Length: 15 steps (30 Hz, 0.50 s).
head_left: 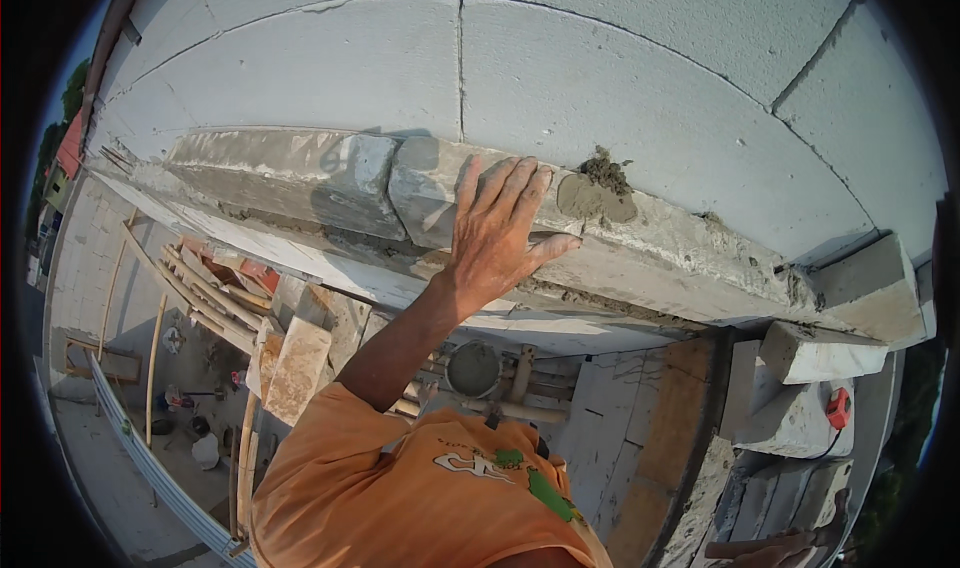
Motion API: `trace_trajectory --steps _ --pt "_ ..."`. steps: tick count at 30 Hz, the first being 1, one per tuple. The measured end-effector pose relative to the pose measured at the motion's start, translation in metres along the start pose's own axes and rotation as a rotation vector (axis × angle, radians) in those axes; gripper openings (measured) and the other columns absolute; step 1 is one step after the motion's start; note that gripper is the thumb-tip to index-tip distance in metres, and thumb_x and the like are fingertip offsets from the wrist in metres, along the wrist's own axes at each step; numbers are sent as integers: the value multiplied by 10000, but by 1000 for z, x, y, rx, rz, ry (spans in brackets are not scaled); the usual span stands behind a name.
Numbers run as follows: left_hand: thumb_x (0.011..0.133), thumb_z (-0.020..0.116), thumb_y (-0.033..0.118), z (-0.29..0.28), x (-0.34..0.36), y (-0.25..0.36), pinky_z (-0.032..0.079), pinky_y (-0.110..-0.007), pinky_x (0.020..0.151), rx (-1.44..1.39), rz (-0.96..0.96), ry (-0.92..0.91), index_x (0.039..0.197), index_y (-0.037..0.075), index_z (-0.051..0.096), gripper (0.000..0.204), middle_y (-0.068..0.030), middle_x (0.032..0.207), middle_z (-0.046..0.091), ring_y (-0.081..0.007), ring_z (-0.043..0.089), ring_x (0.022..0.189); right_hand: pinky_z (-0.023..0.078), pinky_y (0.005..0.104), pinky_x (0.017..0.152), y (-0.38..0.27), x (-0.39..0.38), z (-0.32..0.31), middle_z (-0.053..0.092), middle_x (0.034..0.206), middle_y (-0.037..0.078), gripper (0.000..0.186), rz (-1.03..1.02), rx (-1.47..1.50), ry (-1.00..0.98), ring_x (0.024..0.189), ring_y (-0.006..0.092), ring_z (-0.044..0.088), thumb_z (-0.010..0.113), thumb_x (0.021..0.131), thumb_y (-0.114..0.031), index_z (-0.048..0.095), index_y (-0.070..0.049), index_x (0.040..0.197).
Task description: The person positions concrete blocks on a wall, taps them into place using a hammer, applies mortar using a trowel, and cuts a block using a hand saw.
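Note:
My left hand (500, 218) lies flat on a long grey block (640, 233) in a row against the white block wall. Its fingers are stretched out and the thumb points to the right. Just right of the fingertips, a patch of wet mortar (598, 200) sticks to the block, with a dark crumbly lump on top. A joint separates this block from another block (290, 173) on the left. Mortar (370, 240) shows along the lower edge of the row. At the lower right rim my right hand (785, 548) is partly visible in shadow; its grip is unclear.
Loose pale blocks (820, 353) stand at the right, with a red tape measure (838, 408) on one. Below the row are a round bucket of grey mortar (473, 368), wooden poles (205, 293) and stacked blocks (298, 368). A drop to a lower level shows at the left.

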State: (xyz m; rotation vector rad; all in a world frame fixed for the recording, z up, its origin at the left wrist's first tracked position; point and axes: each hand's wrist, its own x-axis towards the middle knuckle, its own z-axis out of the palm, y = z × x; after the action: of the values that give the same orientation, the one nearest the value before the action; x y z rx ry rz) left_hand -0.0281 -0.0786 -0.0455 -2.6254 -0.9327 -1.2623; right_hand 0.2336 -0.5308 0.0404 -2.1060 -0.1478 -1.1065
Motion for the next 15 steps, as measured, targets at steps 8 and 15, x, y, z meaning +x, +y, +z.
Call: trace_trajectory --steps 8,15 --pt "750 735 665 19 1 5 173 -583 1174 23 -12 94 1183 -34 656 826 -186 1326 591 -343 475 1303 429 265 580 -155 -32 79 584 811 38 357 -177 541 -711 679 96 509 540 1035 -321 588 19 1133" --pt "713 752 688 17 6 10 179 -596 1161 34 -75 139 1111 -23 680 818 -162 1272 615 -327 491 1267 566 429 788 -247 -67 149 675 1030 294 438 -639 578 -982 928 348 709 613 1004 -256 591 132 1207"
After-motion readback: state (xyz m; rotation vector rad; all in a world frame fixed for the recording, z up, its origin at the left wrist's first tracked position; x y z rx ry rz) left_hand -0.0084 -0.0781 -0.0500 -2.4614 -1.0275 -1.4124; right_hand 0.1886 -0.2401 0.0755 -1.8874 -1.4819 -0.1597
